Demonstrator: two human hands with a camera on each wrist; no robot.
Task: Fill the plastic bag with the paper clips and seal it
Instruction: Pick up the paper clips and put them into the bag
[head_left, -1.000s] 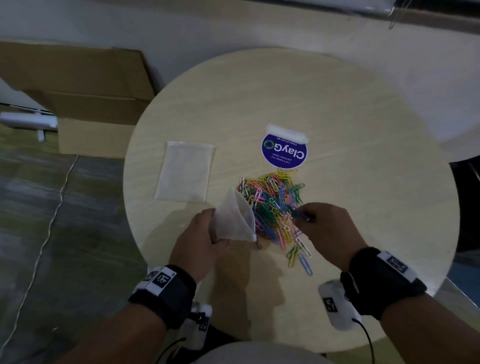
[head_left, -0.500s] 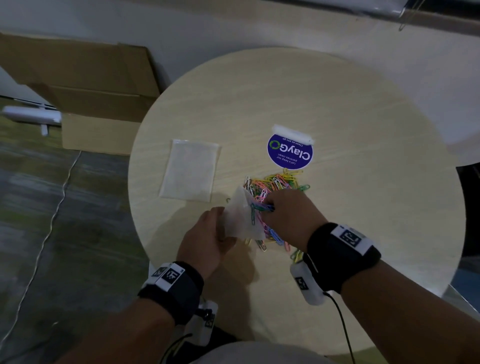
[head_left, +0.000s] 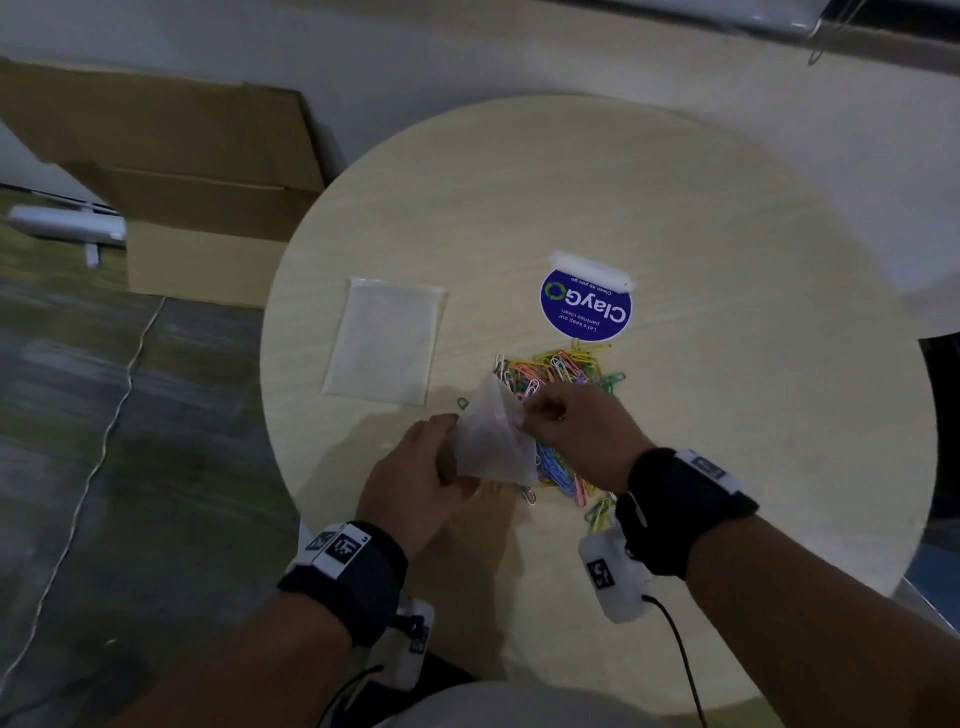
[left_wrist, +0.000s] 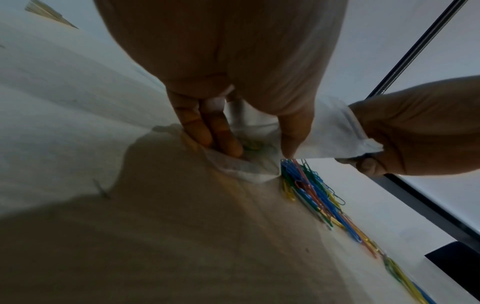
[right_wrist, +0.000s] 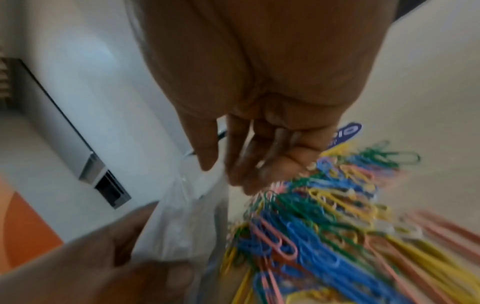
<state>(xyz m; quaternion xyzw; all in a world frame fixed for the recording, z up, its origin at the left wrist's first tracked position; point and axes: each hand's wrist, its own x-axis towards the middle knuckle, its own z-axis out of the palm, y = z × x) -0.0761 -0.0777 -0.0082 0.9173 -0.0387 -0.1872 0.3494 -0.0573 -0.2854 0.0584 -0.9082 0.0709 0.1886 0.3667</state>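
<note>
My left hand (head_left: 415, 478) grips a small clear plastic bag (head_left: 491, 441), standing it on the round table (head_left: 727, 415) with its mouth turned to the right. In the left wrist view the left fingers (left_wrist: 221, 139) press on the bag (left_wrist: 259, 166), and a few clips show through it. My right hand (head_left: 566, 428) is at the bag's mouth with its fingertips (right_wrist: 241, 170) bunched against the thumb; what they hold is hidden. The heap of coloured paper clips (head_left: 566, 369) lies just behind and under the right hand, close to the bag (right_wrist: 187, 216).
A second clear bag (head_left: 384, 345) lies flat at the table's left. A round blue sticker (head_left: 585, 306) sits behind the clips. One stray green clip (head_left: 462, 402) lies left of the held bag. A cardboard box (head_left: 197, 208) stands on the floor to the left.
My right hand picked up clips from the heap and carried them left to the bag's mouth. The left hand has kept hold of the bag throughout.
</note>
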